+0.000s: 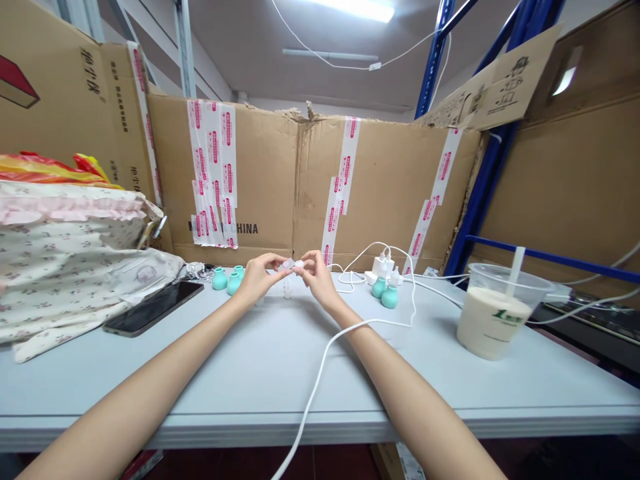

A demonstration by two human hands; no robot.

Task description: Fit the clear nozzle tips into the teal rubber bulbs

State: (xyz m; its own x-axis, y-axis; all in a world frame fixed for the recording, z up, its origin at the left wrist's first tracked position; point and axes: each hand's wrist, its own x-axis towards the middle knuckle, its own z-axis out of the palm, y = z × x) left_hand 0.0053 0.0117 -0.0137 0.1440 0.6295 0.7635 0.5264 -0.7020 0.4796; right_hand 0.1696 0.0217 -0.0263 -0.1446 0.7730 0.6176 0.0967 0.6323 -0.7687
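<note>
Above the middle of the table my left hand [264,272] pinches a small translucent piece [288,265] between thumb and fingers. My right hand [318,275] pinches a small whitish round piece [299,264] close beside it; whether the two pieces touch I cannot tell. Just below them a small clear object [287,291] stands on the table. Left of my left hand are several small teal bulb-shaped pots [219,279]. To the right of my right hand sit teal bulbs [389,297], and a white pointed nozzle [395,275] shows behind them.
A white cable [370,321] loops over my right forearm from a white charger [383,268]. At right stands a drink cup with a straw [493,320]. A phone [155,308] and floral cloth [75,267] lie left. Cardboard walls [265,173] enclose the table [270,373].
</note>
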